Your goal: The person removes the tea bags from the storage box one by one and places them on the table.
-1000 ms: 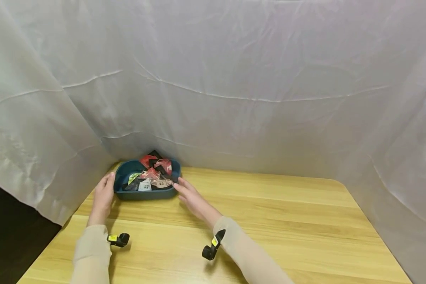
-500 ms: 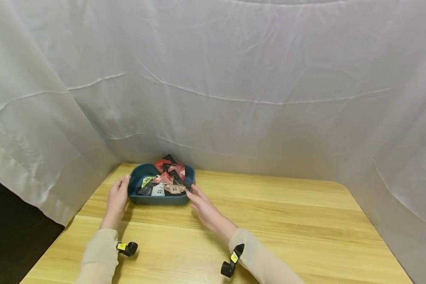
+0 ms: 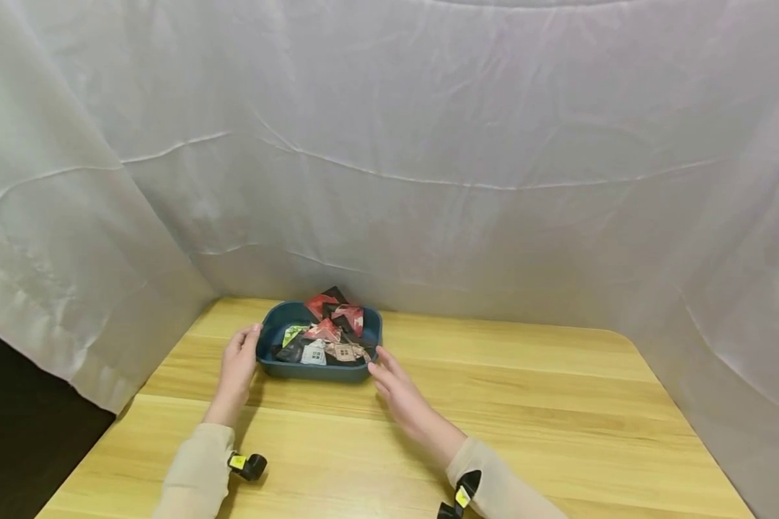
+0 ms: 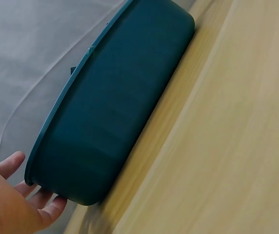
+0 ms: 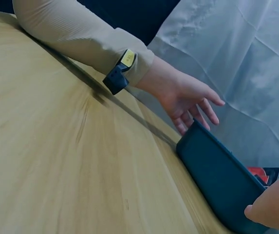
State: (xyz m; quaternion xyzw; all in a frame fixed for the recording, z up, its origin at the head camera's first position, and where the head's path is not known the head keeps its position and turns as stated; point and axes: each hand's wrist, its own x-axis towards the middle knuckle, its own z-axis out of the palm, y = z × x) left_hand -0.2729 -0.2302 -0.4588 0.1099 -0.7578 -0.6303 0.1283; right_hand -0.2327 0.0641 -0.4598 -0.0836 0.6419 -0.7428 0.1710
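Note:
A dark teal plastic tub [image 3: 318, 372] sits on the wooden table near the back curtain, left of centre. Small flat packets fill it: several red and black ones [image 3: 324, 330], a green one [image 3: 293, 334], a pale one with a window-like print [image 3: 314, 353] and a tan one [image 3: 345, 352]. My left hand [image 3: 236, 364] touches the tub's left end; in the left wrist view its loosely extended fingers [image 4: 54, 207] lie against the end wall. At the opposite end my right hand [image 3: 405, 400] rests its extended fingers by the front right corner, its thumb against the wall [image 5: 217, 180].
Grey-white curtains [image 3: 428, 144] hang behind the table and along both sides. The wooden tabletop [image 3: 526, 404] stretches right of the tub and in front of it. Black wrist cameras [image 3: 249, 467] sit on both beige sleeves. A dark area lies past the table's left edge.
The tub with its packets has slid to the right along the table, with both hands moving along at its ends. The head view also shifted slightly at first.

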